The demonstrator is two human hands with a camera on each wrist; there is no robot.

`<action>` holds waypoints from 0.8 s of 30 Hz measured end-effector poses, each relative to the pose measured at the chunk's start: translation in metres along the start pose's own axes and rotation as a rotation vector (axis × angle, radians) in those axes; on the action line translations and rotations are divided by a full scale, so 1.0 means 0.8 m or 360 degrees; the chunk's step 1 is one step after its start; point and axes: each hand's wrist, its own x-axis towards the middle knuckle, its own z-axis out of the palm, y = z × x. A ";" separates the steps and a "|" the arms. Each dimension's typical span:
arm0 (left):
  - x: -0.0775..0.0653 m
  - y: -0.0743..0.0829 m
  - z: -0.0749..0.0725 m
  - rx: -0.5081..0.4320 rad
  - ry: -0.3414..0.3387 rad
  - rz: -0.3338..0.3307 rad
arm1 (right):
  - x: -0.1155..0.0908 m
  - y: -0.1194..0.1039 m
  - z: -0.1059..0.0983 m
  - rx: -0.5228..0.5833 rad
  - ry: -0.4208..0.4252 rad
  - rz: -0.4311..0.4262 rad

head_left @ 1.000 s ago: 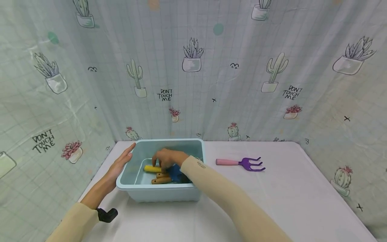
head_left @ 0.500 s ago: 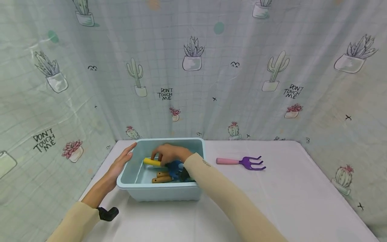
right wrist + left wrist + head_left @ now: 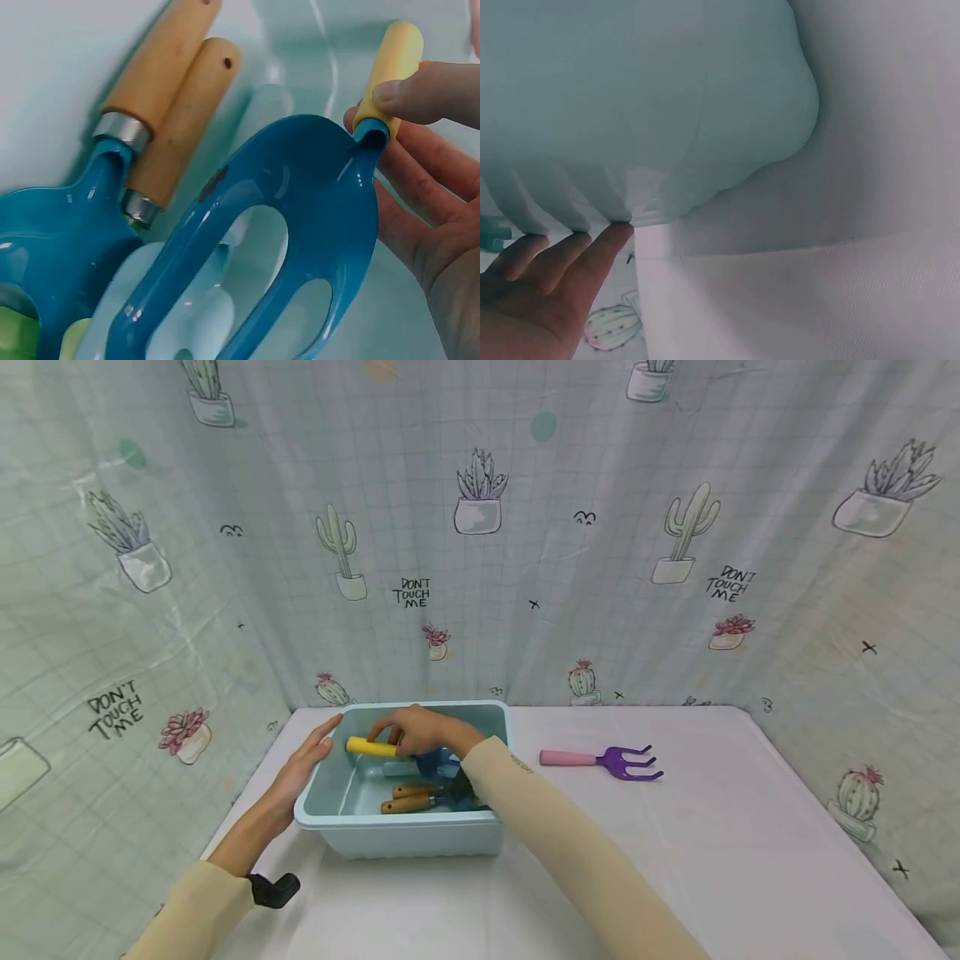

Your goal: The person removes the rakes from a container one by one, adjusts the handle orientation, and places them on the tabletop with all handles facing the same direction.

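Note:
In the head view a light blue plastic bin stands on the white table. My left hand rests against its left side; in the left wrist view straight fingers touch the wall under the rim. Over the bin's inside, my right hand pinches the yellow handle of a blue garden hand fork between thumb and fingers. The fork tilts, its broad tines hanging over other tools. Below it lie two wooden-handled tools, one with a blue metal head, and a pale blue plastic tool.
To the right of the bin, a small purple hand rake with a pink handle lies on the table. Behind and at both sides hangs a cactus-print curtain. Green pieces show low in the bin.
My right hand has lifted the yellow-handled fork and shifted it toward the bin's back left, uncovering the pale blue tool. My left hand stays at the bin's side.

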 end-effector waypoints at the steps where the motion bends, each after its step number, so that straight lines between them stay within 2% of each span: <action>1: 0.000 0.000 0.001 -0.0005 0.0000 -0.0001 | -0.001 -0.001 -0.001 0.0014 0.0010 -0.0004; 8: 0.000 0.001 0.002 -0.0012 0.0002 -0.0016 | -0.007 -0.006 -0.005 0.0011 0.0016 -0.0035; 13: 0.000 0.002 0.003 -0.0005 0.0003 -0.0027 | -0.018 -0.010 -0.014 -0.0042 0.0018 -0.0004; 17: 0.001 0.003 0.004 -0.0005 0.0003 -0.0045 | -0.031 -0.014 -0.026 -0.0105 0.0041 -0.0001; 24: 0.001 0.004 0.004 0.0014 0.0033 -0.0057 | -0.062 -0.022 -0.057 -0.0094 0.0101 -0.0015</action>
